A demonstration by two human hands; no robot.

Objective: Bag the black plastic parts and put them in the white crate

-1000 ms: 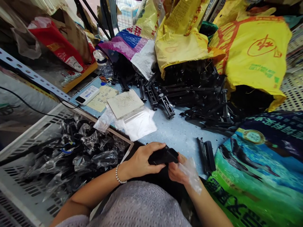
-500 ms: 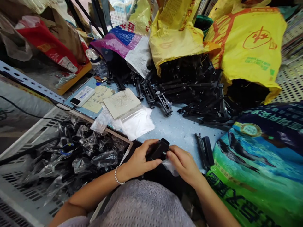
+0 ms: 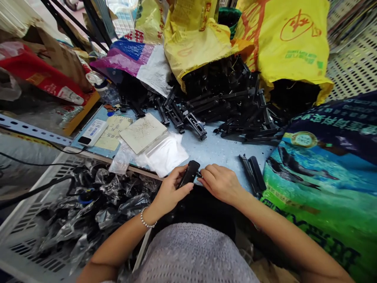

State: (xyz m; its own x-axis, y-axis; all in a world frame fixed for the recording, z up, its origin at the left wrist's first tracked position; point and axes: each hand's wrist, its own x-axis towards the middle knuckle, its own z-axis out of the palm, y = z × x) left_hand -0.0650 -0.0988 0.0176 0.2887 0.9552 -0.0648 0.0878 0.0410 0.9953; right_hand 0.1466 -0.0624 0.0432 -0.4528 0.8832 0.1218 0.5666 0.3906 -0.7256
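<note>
My left hand [image 3: 173, 187], a beaded bracelet on its wrist, is closed around an oblong black plastic part [image 3: 190, 173] held tilted above the table's front edge. Close on the part's right side is my right hand [image 3: 220, 181], its fingers curled and thumb and forefinger pinched together. A small dark bit shows at those fingertips, too small to name. To the right of my hands, a pair of long black plastic pieces [image 3: 252, 175] lies on the blue table [image 3: 219, 147]. White plastic sheets [image 3: 165, 157] lie beyond my left hand, partly under a flat beige board [image 3: 143, 133].
A heap of long black plastic parts [image 3: 232, 102] spills from yellow sacks [image 3: 197, 43] at the back. Left below the table, a white crate [image 3: 17, 232] holds black items in clear bags. A blue-green sack [image 3: 321, 188] stands at right; a white device [image 3: 92, 133] lies at left.
The black plastic part has turned more upright and shifted left and up in view. My right hand has moved up with its fingers more curled. The clear plastic below it no longer shows.
</note>
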